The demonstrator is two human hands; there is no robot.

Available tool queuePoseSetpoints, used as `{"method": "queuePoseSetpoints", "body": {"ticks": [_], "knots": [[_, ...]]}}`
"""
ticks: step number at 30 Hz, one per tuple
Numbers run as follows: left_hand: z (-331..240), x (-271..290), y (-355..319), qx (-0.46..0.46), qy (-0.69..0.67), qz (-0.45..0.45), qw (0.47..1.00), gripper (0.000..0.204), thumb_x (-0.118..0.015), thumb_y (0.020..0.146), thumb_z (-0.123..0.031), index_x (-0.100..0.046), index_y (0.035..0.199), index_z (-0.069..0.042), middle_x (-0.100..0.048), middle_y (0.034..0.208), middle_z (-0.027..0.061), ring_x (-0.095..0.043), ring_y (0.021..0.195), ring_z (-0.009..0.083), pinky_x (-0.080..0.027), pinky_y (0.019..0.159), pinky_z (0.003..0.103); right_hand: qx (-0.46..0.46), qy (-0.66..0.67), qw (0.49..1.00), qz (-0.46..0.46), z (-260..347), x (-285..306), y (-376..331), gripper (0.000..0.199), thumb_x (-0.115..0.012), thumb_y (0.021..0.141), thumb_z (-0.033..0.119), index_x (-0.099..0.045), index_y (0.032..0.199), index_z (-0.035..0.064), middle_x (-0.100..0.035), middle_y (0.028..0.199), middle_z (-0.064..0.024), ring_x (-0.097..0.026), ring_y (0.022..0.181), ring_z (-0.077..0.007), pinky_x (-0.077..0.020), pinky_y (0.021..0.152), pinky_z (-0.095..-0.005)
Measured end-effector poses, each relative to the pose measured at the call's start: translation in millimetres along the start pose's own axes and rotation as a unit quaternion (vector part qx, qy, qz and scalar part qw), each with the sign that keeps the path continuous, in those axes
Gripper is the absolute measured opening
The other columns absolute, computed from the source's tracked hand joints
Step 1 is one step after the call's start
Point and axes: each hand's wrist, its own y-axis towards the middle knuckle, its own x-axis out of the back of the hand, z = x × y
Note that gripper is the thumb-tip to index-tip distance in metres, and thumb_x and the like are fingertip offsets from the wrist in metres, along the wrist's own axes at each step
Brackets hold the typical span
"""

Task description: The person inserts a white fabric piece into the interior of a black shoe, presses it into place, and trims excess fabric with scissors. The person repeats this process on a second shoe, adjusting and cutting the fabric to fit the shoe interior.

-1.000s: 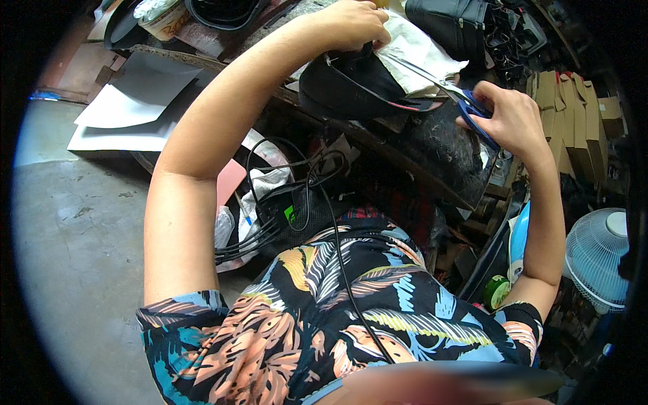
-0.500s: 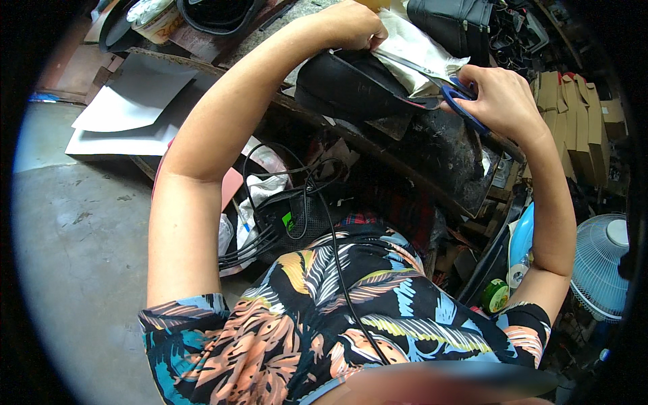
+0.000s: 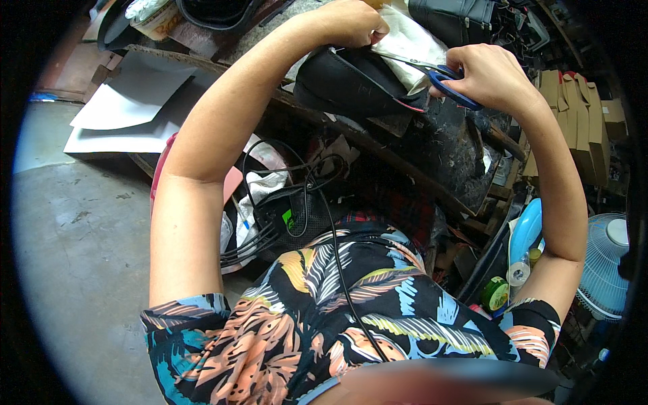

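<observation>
My left hand point(image 3: 354, 25) is closed at the far side of the work, its fingertips pinching the edge of a white cloth point(image 3: 408, 37). The cloth lies against a black leather-like piece point(image 3: 347, 84) with a curved, stitched edge and a bit of red at its right end. In my right hand point(image 3: 496, 77) is a pair of scissors point(image 3: 457, 96) with blue handles, thumb and fingers in the loops. Its blades lie over the white cloth and point left toward my left fingertips. How far the blades are parted is hard to see.
The black piece rests on a dark, worn bench point(image 3: 445, 155). White sheets point(image 3: 128, 101) lie at the left, near a tub point(image 3: 152, 19). A black bag point(image 3: 449, 20) stands behind the cloth. Cartons point(image 3: 574, 128) and a fan point(image 3: 601, 263) are at right; a black cable point(image 3: 331, 233) hangs before me.
My right hand has moved up and slightly left with the scissors, whose blades now lie flatter across the cloth. The cloth's right corner no longer shows. My left hand has barely moved.
</observation>
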Motion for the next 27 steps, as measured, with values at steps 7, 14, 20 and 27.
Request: {"method": "queuePoseSetpoints", "body": {"ticks": [7,14,20,27], "knots": [[-13.0,9.4,-8.1,0.035,0.0,-0.005,0.999,0.016,-0.058,0.083,-0.017,-0.073,0.09,-0.015,-0.07,0.081,0.0145,-0.069,0.077,0.0334,-0.052,0.068,0.048,0.065,-0.067,0.995,-0.037,15.2,2.2,-11.8,0.052,-0.075,0.078,0.056,-0.073,0.083,0.0046,-0.07,0.074,-0.0165,-0.072,0.076,-0.0333,-0.0571,0.071,-0.0415],[-17.2,14.1,-10.7,0.044,-0.001,0.006,0.999,0.016,-0.06,0.082,-0.017,-0.073,0.091,-0.014,-0.07,0.082,0.0145,-0.069,0.078,0.0337,-0.052,0.069,0.048,0.089,-0.121,0.987,-0.049,22.4,7.4,-11.8,0.043,-0.075,0.081,0.048,-0.073,0.091,0.0057,-0.072,0.079,-0.016,-0.072,0.079,-0.0321,-0.0575,0.074,-0.0414],[-16.1,16.4,-13.5,0.047,-0.01,0.003,0.999,0.015,-0.062,0.08,-0.016,-0.073,0.09,-0.013,-0.071,0.082,0.0138,-0.069,0.077,0.0333,-0.052,0.069,0.048,0.09,-0.159,0.983,-0.037,23.3,1.6,-9.2,0.04,-0.077,0.083,0.039,-0.068,0.098,0.0033,-0.07,0.081,-0.0137,-0.072,0.083,-0.0277,-0.0558,0.077,-0.0388],[-8.4,7.8,-6.0,0.031,0.0,-0.008,0.999,0.015,-0.062,0.079,-0.016,-0.074,0.089,-0.013,-0.071,0.08,0.0139,-0.07,0.077,0.0326,-0.052,0.068,0.047,0.097,-0.069,0.992,-0.044,11.8,-5.9,-7.2,0.046,-0.074,0.082,0.049,-0.072,0.088,0.004,-0.072,0.082,-0.0169,-0.072,0.083,-0.0319,-0.0569,0.075,-0.0416]]}}
